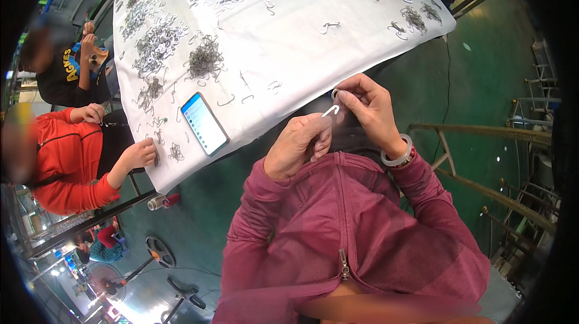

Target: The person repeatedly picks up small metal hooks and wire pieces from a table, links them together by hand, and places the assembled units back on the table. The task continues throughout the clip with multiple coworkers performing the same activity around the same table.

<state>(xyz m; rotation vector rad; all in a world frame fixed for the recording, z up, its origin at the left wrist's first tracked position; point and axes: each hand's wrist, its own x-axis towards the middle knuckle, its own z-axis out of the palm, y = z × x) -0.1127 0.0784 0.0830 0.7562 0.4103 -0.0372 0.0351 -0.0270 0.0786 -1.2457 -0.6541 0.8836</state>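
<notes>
My left hand [300, 145] is closed in a pinch on a small white hook [331, 110], whose curved end sticks out toward my right hand. Held just to the right, my right hand [369, 110] has its thumb and forefinger pressed together on a small, dark, curved metal piece [335, 93], too small to name. Both hands are in front of my body, off the near edge of the white-covered table [289, 59]. Loose hooks [274, 86] and a thin wire hook [227, 100] lie on the cloth nearby.
A phone [205, 124] with its screen lit lies near the table edge. Piles of metal hooks [158, 44] and dark wire clips [205, 59] cover the table's left and far parts. Co-workers sit at left, one in a red jacket [72, 149]. Metal frames [482, 131] stand at right.
</notes>
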